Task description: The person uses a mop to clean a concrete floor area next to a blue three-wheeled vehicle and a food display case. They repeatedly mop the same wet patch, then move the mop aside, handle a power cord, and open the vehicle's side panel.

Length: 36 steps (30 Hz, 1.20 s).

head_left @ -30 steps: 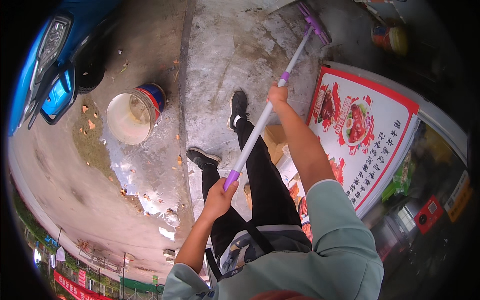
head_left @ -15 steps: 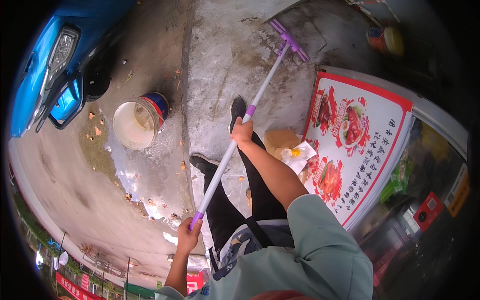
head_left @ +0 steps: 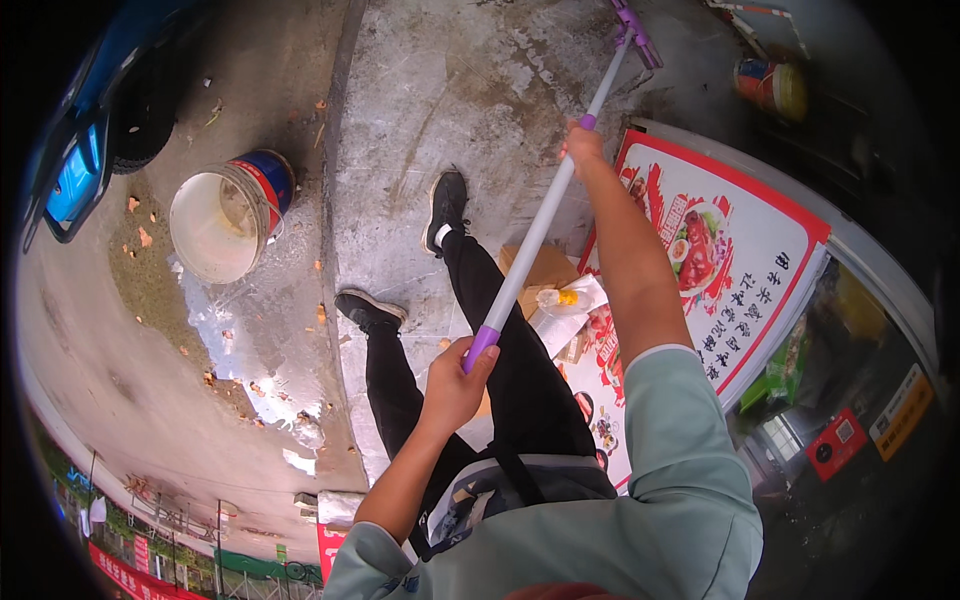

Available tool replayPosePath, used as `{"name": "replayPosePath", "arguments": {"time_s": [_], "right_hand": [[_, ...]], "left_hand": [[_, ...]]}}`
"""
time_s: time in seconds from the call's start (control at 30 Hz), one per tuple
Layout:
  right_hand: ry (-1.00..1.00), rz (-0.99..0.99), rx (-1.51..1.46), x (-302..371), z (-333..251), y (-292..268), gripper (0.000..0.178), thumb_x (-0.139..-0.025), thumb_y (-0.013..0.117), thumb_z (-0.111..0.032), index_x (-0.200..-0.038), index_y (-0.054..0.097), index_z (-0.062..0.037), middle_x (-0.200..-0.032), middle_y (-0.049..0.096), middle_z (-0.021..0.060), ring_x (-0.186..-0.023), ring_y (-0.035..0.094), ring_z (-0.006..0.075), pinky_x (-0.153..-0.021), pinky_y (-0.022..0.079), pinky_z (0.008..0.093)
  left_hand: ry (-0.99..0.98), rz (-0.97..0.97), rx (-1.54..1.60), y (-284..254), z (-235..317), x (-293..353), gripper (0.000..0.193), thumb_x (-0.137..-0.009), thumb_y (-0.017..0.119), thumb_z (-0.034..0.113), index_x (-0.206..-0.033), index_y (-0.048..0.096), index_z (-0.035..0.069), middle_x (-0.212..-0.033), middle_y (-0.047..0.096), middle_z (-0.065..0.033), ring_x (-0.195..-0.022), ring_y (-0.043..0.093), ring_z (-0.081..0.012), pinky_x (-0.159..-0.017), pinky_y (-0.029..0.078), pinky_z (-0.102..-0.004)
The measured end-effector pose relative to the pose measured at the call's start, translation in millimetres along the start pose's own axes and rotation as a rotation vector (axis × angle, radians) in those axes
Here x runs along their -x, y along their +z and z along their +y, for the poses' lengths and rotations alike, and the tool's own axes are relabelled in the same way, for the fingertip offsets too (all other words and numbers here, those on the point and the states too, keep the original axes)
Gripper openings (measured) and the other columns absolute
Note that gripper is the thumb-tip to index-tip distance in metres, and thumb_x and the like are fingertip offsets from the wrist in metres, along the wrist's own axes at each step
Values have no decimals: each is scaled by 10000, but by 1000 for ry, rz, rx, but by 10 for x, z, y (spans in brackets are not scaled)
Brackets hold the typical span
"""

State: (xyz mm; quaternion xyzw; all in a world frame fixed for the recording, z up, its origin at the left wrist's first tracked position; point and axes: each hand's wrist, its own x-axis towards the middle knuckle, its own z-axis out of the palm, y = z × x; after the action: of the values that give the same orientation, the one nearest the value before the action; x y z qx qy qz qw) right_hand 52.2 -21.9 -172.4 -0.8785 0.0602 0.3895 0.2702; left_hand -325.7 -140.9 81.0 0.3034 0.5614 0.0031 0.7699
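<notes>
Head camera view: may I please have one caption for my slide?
Left hand and right hand grip a purple-headed pole, with a bucket to the left.

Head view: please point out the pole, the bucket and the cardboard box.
Pole (head_left: 537,230), head view: middle of the pale shaft.
Bucket (head_left: 267,177), head view: blue outer wall.
Cardboard box (head_left: 548,265), head view: brown surface.

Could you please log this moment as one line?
left hand: grips mop pole at near end; right hand: grips it farther along; purple mop head: near top edge; bucket: left of shoes
</notes>
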Motion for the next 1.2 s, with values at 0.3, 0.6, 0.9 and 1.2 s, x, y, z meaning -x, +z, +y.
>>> {"name": "replayPosePath", "arguments": {"time_s": [0.3, 0.6, 0.9, 1.2], "right_hand": [[-43, 40, 178, 1387, 1239, 818, 384, -953, 587, -218, -1123, 393, 67, -810, 624, 209, -500, 626, 297, -406, 527, 402], [443, -332, -334, 3015, 1710, 852, 153, -924, 583, -79, -900, 434, -58, -704, 469, 60, -511, 463, 158, -429, 429, 356], [432, -277, -274, 2526, 1359, 130, 214, -896, 621, -79, -929, 410, -90, -641, 400, 13, -444, 402, 124, -371, 386, 332], [756, -414, -531, 2723, 967, 198, 300, -889, 636, -156, -721, 388, -158, -560, 251, -53, -446, 278, 104, -437, 317, 332]], "left_hand": [[-179, 37, 131, -1111, -1042, 1245, 308, -991, 621, 272, -1066, 645, -26, -676, 514, 21, -604, 450, -72, -544, 378, -271], [-87, 347, -680, -1555, -1135, 2531, 301, -839, 783, 284, -897, 657, 16, -594, 595, -156, -515, 604, -309, -507, 458, -418], [-145, 108, -832, -555, -1347, 1948, 231, -828, 691, 183, -951, 536, 63, -687, 628, -253, -688, 633, -488, -607, 491, -571], [-161, 250, -1128, -902, -1093, 2212, 246, -781, 706, 115, -931, 517, 71, -661, 632, -193, -604, 638, -425, -557, 505, -537]]}}
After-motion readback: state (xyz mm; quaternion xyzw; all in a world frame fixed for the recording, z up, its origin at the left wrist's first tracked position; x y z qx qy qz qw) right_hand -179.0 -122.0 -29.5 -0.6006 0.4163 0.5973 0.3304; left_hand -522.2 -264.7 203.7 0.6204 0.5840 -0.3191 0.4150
